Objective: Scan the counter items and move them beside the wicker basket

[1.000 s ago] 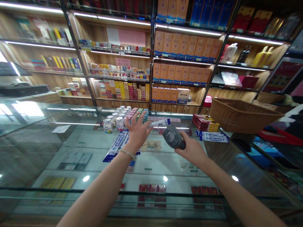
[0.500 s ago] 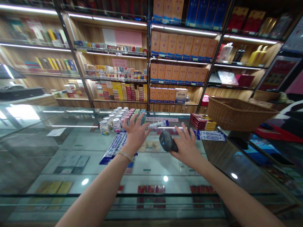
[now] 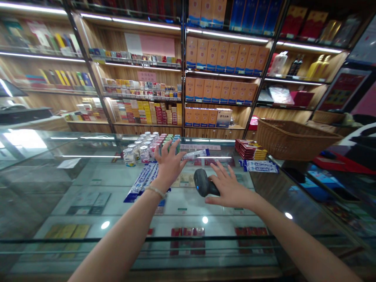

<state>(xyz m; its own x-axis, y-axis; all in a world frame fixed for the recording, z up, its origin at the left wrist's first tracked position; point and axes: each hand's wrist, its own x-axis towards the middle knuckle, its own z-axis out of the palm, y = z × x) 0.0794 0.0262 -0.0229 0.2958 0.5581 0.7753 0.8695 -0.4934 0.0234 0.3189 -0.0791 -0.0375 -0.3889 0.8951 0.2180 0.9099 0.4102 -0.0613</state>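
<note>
My left hand (image 3: 171, 163), fingers spread, hovers over the glass counter beside the cans. Its thumb is close to a slim blue-and-white packet (image 3: 194, 154); whether they touch is unclear. More long blue-and-white packets (image 3: 142, 182) lie beneath and left of this hand. A dark handheld barcode scanner (image 3: 202, 183) with a small blue light sits between the hands, its head toward the left. Its handle runs between the thumb and fingers of my right hand (image 3: 227, 188), which are stretched apart rather than wrapped around it.
Several small cans (image 3: 144, 152) stand in rows at the counter's back. Red and yellow packs (image 3: 251, 149) are stacked on the right, with blue-and-white packets (image 3: 260, 166) before them. A wicker basket (image 3: 293, 139) stands beyond. Display shelves (image 3: 223, 72) hold boxes and bottles.
The scanner has shifted slightly left and down, its head turning leftward. My right hand has lowered, its thumb and fingers spreading wider. My left hand has barely moved.
</note>
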